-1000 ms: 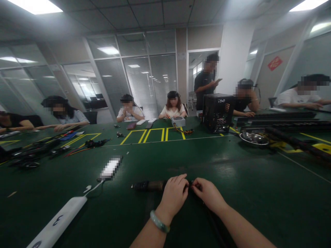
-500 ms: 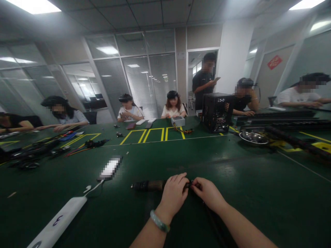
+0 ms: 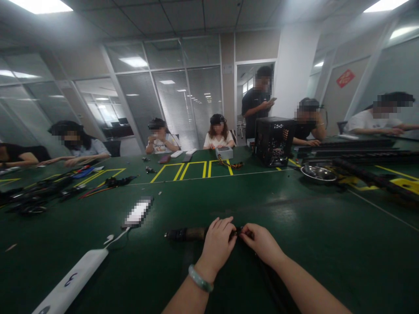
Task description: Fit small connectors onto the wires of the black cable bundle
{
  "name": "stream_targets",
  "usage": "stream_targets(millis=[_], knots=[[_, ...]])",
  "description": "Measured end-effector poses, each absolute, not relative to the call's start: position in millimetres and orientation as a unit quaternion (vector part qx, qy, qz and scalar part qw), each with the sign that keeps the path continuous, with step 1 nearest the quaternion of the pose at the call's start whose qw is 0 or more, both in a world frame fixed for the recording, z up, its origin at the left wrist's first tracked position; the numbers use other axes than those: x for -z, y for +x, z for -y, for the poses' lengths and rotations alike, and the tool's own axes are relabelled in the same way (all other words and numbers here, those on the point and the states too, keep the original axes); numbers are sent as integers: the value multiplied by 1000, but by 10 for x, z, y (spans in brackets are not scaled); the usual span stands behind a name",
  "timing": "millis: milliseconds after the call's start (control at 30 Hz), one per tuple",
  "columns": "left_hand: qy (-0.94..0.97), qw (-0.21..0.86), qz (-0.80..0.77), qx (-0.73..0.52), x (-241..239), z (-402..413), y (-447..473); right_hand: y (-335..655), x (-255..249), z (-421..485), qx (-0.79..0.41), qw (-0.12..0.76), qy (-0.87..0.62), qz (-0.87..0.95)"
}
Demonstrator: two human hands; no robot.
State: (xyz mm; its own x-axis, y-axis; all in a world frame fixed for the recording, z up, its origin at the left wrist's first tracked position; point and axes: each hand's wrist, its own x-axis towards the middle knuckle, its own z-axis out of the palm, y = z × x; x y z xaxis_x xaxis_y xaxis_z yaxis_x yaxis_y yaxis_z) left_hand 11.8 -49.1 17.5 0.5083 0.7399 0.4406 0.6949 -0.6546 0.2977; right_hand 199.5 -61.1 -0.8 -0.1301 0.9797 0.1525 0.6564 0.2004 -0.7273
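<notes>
My left hand (image 3: pixel 218 242), with a pale green bangle on its wrist, is closed over the right end of a dark cylindrical part (image 3: pixel 186 234) that lies on the green table (image 3: pixel 327 244). Touching it from the right, my right hand (image 3: pixel 260 242) pinches a small dark piece at that same end. What the fingertips hold there is too small to make out. A dark cable (image 3: pixel 268 279) runs from under my right hand toward me.
A phone (image 3: pixel 138 212) is wired to a white power bank (image 3: pixel 70 281) at front left. Loose cable bundles (image 3: pixel 49 192) lie far left. A black computer case (image 3: pixel 274 141) and a metal bowl (image 3: pixel 318 173) stand at the back right. Several people sit around the table.
Both hands stay joined at the part's end with only slight finger movement. The view has drifted a little, and a seated person across the table has raised their hands.
</notes>
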Motion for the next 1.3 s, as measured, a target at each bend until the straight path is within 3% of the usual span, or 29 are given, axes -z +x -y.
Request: stream_targets(millis=[1300], knots=[[866,53,-414,-275,-144,487,103,1993,9,612,-254,316,-581,705]])
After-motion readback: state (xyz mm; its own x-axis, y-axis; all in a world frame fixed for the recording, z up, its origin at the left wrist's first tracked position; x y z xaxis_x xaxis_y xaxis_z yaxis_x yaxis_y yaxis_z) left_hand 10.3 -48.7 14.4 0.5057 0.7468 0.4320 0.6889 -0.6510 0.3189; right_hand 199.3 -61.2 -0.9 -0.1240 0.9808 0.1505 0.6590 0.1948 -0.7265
